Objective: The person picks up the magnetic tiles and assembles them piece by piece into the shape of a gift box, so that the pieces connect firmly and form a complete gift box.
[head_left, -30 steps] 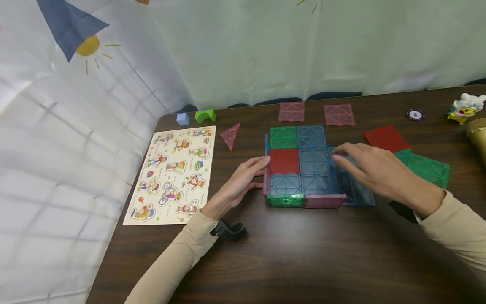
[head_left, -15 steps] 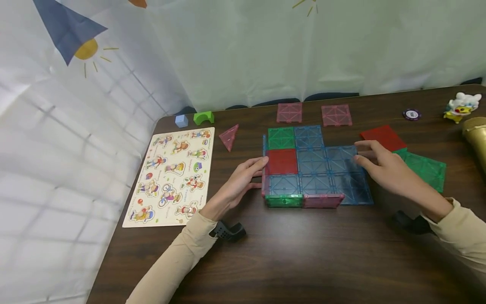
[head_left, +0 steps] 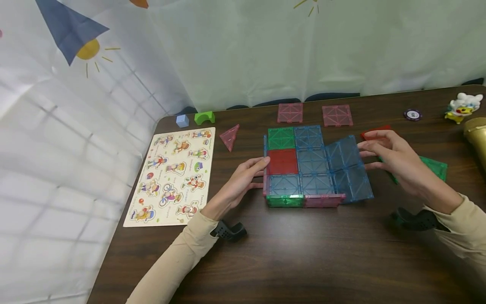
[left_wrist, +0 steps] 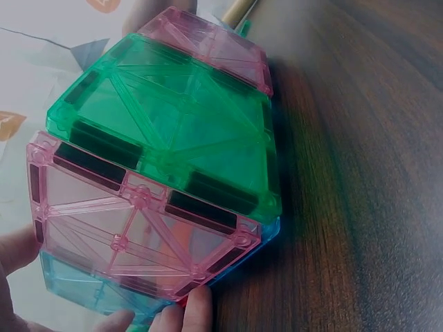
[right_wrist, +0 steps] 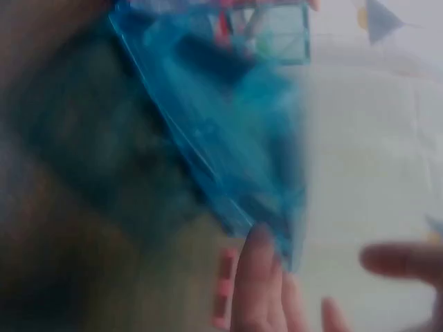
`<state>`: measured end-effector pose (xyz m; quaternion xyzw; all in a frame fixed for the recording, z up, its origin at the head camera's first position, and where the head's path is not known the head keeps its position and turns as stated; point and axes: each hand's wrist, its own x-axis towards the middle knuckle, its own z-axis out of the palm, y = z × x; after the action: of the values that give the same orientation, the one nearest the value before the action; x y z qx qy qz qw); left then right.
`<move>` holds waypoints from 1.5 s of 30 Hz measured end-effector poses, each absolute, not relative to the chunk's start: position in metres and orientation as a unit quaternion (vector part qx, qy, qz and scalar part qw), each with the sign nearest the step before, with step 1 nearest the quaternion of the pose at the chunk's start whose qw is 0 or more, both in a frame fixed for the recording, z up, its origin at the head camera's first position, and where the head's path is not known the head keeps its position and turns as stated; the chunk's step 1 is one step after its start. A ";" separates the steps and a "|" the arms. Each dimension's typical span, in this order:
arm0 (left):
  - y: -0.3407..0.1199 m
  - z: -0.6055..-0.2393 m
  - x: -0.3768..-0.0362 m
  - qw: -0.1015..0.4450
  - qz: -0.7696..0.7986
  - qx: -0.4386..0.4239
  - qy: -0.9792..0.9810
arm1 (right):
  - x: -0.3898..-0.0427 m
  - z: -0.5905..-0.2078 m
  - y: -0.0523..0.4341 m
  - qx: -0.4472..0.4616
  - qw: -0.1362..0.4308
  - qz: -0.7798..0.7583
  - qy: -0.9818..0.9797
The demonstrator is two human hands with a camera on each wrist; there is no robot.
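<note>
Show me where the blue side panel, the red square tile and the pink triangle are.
blue side panel (head_left: 348, 168), head view, middle of the tilted panel.
red square tile (head_left: 282, 161), head view, centre of its top face.
pink triangle (head_left: 230, 136), head view, middle of the piece.

The right wrist view is blurred. A translucent blue plastic tile panel (right_wrist: 208, 131) runs slantwise from the upper left down toward the lower middle, its edge tilted rather than lying flat. At the top, a square pale blue tile (right_wrist: 280, 34) shows more sharply, with a strip of red (right_wrist: 223, 26) just beside it. The right hand (right_wrist: 291, 290) comes in from the bottom: one fingertip (right_wrist: 257, 238) touches the lower edge of the blue panel, and another finger (right_wrist: 398, 259) is spread out to the right, apart from the panel. Dark brown wooden table surface (right_wrist: 62, 207) fills the left side, and a pale whitish backdrop (right_wrist: 374, 138) fills the right.
</note>
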<state>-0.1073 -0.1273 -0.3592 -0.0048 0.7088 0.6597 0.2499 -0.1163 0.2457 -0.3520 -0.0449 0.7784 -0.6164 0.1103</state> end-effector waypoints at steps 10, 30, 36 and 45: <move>-0.126 -0.359 -0.107 0.249 0.658 -0.005 0.711 | -0.117 -0.348 0.209 -0.118 0.081 -0.522 0.841; -0.125 -0.359 -0.112 0.268 0.643 0.005 0.717 | -0.148 -0.365 0.202 -0.071 0.158 -0.570 0.803; -0.122 -0.352 -0.102 0.151 0.555 0.056 0.816 | -0.138 -0.359 0.205 -0.126 0.058 -0.544 0.827; -0.100 -0.328 -0.077 -0.133 0.351 0.359 0.854 | -0.107 -0.318 0.205 -0.357 -0.116 -0.400 0.836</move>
<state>-0.0772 -0.1003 -0.3276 0.3590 0.8544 0.3514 -0.1330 -0.1066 0.2046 -0.3180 -0.3571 0.8363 -0.3997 -0.1157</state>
